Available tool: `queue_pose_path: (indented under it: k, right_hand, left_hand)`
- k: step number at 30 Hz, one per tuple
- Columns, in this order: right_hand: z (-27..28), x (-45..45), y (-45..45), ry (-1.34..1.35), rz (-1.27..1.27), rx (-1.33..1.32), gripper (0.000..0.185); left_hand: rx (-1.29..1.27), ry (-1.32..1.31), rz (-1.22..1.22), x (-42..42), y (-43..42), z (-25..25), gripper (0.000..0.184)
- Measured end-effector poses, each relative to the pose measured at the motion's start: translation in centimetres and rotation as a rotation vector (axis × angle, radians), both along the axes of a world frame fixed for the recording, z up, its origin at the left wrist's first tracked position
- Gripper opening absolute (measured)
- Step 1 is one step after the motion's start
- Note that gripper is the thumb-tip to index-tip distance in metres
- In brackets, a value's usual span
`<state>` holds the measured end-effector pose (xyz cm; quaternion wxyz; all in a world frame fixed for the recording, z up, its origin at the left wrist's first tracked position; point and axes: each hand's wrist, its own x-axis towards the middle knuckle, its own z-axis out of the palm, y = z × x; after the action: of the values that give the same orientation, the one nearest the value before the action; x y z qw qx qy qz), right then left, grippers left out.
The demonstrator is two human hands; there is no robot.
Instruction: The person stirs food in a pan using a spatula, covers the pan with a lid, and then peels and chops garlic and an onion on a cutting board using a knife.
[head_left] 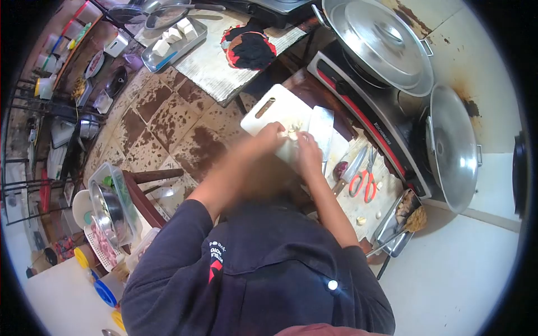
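Pinching small pale garlic-like bits [295,129] on white plastic board [288,102], left hand [271,134] and right hand [308,152] should avoid rectangular metal cleaver [321,124].

The cutting board [291,103] is white, the garlic pieces [295,129] cream, the cleaver blade [321,123] silver-grey. On the right, the scissors' handles [365,175] are orange and a red stripe lines the black stove [381,133]. The far cloth [252,54] is black and red; brown blotches mottle the beige floor tiles [162,131].
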<state>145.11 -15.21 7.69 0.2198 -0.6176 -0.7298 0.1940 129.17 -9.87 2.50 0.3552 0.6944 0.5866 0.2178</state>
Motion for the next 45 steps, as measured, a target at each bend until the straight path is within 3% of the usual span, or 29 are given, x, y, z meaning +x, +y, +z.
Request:
queue_pose_path:
  k: [3, 5, 8, 10, 14, 17, 22, 24, 26, 27, 30, 32, 35, 38, 39, 41, 43, 45]
  right_hand:
    - [-2.4, -1.0, 1.6, 0.118, 0.166, 0.018, 0.038]
    - [-2.5, -1.4, 2.0, 0.161, 0.185, -0.017, 0.034]
    - [-2.9, -1.4, 2.4, 0.28, -0.008, -0.036, 0.029]
    - [-3.0, -0.9, 2.9, 0.5, -0.179, -0.216, 0.029]
    - [-2.9, -0.1, 3.1, 0.754, -0.263, -0.299, 0.027]
    - [-2.9, 0.6, 2.9, 0.579, -0.228, -0.195, 0.021]
    - [-1.0, 0.9, 2.5, 0.546, -0.202, -0.144, 0.015]
    - [-0.7, 0.9, 2.5, 0.591, -0.224, -0.167, 0.015]
    - [-2.3, 1.4, 2.8, 0.712, -0.251, -0.272, 0.017]
    - [-6.1, 2.0, 3.0, 0.977, -0.183, -0.345, 0.02]
    - [-5.8, 0.9, 1.8, 1.199, -0.186, -0.507, 0.02]
    - [-5.2, 0.7, 1.2, 1.129, -0.162, -0.471, 0.02]
    - [-3.7, 0.9, 1.0, 0.823, -0.096, -0.227, 0.019]
    - [-3.1, 1.2, 2.3, 0.635, -0.097, -0.085, 0.019]
    - [-2.7, 1.3, 2.6, 0.661, -0.136, -0.163, 0.019]
    - [-1.4, 1.6, 2.9, 0.736, -0.233, -0.376, 0.019]
    - [-1.8, 1.9, 3.1, 0.962, -0.31, -0.533, 0.018]
    - [-2.7, 2.1, 3.2, 1.093, -0.328, -0.569, 0.016]
  left_hand:
    - [-0.379, -0.465, 0.192, 0.3, -0.1, -1.5, 0.023]
    - [-0.549, -0.573, 0.257, 0.5, -0.3, -0.8, 0.019]
    - [-0.709, -0.713, 0.328, 0.4, -0.9, 0.6, 0.018]
    - [-0.799, -0.749, 0.381, 0.6, -0.7, 0.9, 0.019]
    - [-0.833, -0.964, 0.405, 1.3, -1.6, 3.9, 0.022]
    - [-0.822, -1.007, 0.413, 1.6, -1.2, 2.3, 0.023]
    - [-0.781, -1.012, 0.392, 2.3, -0.9, 1.8, 0.028]
    - [-0.444, -0.878, 0.193, 1.0, -1.3, -5.1, 0.03]
    - [-0.684, -1.092, 0.204, 2.0, -1.3, 1.4, 0.033]
    - [-0.807, -1.184, 0.224, 2.5, -1.2, 5.0, 0.035]
    - [-1.012, -1.264, 0.198, 3.3, -1.4, 12.0, 0.034]
    - [-0.928, -1.132, 0.257, 3.0, -1.3, 10.9, 0.034]
    - [-0.944, -1.443, 0.043, 2.3, -1.1, 7.0, 0.033]
    - [-0.628, -1.039, 0.124, 2.7, -1.3, 5.9, 0.03]
    - [-0.405, -0.867, 0.006, 2.4, -1.1, 2.2, 0.03]
    - [-0.591, -0.914, 0.128, 2.2, -0.6, 3.2, 0.028]
    - [-0.356, -0.848, -0.01, 1.5, -0.1, -1.9, 0.029]
    - [-0.4, -0.908, 0.013, 1.4, 0.0, -2.7, 0.029]
